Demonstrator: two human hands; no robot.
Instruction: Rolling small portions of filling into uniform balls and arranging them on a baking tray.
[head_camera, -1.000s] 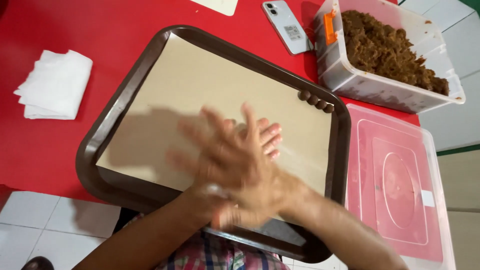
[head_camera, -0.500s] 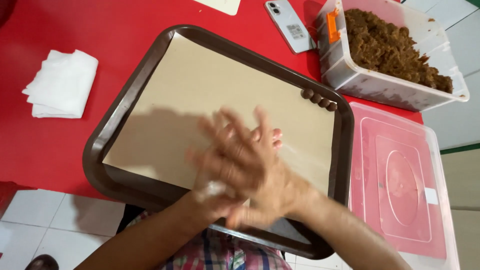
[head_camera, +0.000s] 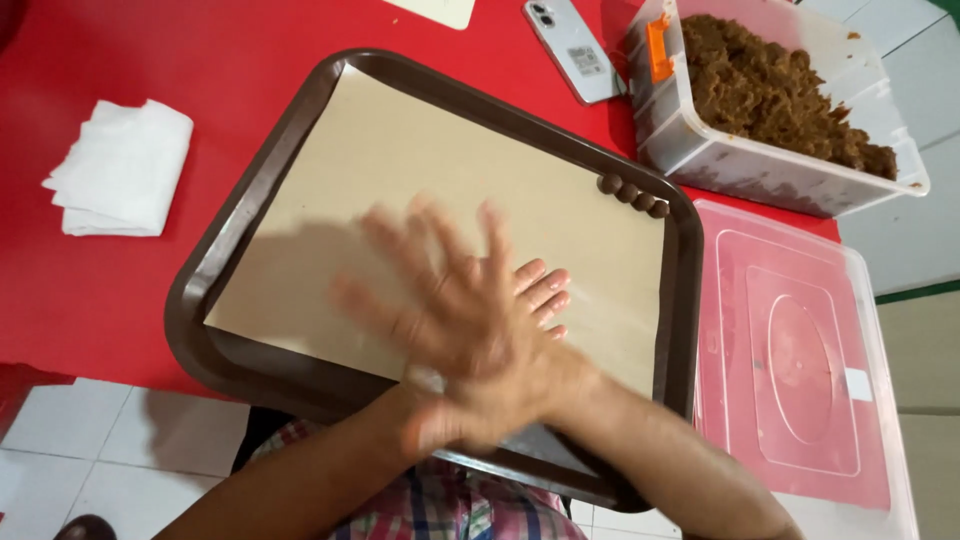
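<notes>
My right hand (head_camera: 455, 320) lies palm down on top of my left hand (head_camera: 543, 290), fingers spread and blurred by motion. Only the left fingertips show past it. Whatever is between the palms is hidden. Both hands hover over a brown tray (head_camera: 200, 290) lined with tan paper (head_camera: 440, 160). Three small brown balls (head_camera: 630, 192) sit in a row at the paper's far right corner, well apart from the hands.
A clear tub (head_camera: 700, 160) of brown crumbly mix (head_camera: 780, 90) stands at the back right, its pink-tinted lid (head_camera: 790, 360) lying beside the tray. A phone (head_camera: 572, 50) and folded white napkins (head_camera: 120, 165) rest on the red table (head_camera: 80, 300). Tiled floor shows below the table's edge.
The hands stay pressed together over the tray's near side, and the top hand's fingers have shifted back and forth in a blur. The three balls have not moved.
</notes>
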